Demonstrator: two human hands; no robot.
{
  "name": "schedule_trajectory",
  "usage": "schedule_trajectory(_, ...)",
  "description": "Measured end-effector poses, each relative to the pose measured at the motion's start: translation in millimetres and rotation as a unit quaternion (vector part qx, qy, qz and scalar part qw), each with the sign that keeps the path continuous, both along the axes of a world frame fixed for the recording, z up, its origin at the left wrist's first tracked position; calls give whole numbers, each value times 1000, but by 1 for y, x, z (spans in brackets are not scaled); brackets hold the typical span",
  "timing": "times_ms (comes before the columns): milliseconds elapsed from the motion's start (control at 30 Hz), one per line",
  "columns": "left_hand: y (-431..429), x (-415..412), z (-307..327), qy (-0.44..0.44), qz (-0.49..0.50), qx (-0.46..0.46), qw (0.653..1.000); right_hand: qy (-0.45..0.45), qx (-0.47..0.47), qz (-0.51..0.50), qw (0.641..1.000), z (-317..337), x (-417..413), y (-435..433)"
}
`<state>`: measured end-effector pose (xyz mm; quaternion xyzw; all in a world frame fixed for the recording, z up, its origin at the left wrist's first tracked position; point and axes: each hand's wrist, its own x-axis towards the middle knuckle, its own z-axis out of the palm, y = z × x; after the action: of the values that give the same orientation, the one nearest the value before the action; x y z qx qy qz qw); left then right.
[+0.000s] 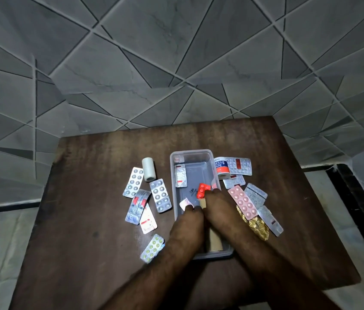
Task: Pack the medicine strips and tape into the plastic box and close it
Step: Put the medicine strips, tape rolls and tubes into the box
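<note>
Head view showed both grips low over the near half of the plastic box (212, 157), which sat mid-bench (87, 220). My right grip (221, 210) was clamped on a red strip (204, 189) at its fingertips, just above the box floor. The left grip (187, 223) looked pinched on a small white strip (185, 203), though blur made that less sure. One packed strip (180, 175) lay flat by the box's far left wall.

I judged the step to be laying these two in. They were best set flat and lengthwise beside the packed strip and let go low, leaving space for the rolls. The white tape roll (148, 172) lay left of the box, and the adhesive tape (221, 168) touched its right wall. The pink strip (242, 203) and gold foil (257, 227) crowded my right wrist, so I'd lift out upward. Open bench lay left and far.
</note>
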<state>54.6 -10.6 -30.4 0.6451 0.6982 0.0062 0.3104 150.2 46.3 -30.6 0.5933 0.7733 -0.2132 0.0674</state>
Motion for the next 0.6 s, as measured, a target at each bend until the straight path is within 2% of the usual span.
schedule_trajectory(133, 37, -48, 13, -101, 138, 133, 976, 81, 23, -77, 993, 16, 19, 45)
schedule_trajectory(200, 60, -81, 14, -98, 198, 170, 960, 93, 30, -96, 991, 16, 32, 71)
schedule_trajectory(267, 82, -113, 8, -71, 227, 161, 958, 88, 25, -90, 992, 11, 42, 92)
schedule_trajectory(333, 99, -137, 0, -15, 222, 110, 969, 79, 3, -68, 995, 4, 49, 107)
schedule_trajectory(433, 118, -155, -12, 64, 147, 36, 986, 37, -19, 5, 999, -5, 52, 118)
schedule_trajectory(600, 136, -159, -37, 131, 35, -34, 990, 25, -20, 42, 999, -10, 48, 125)
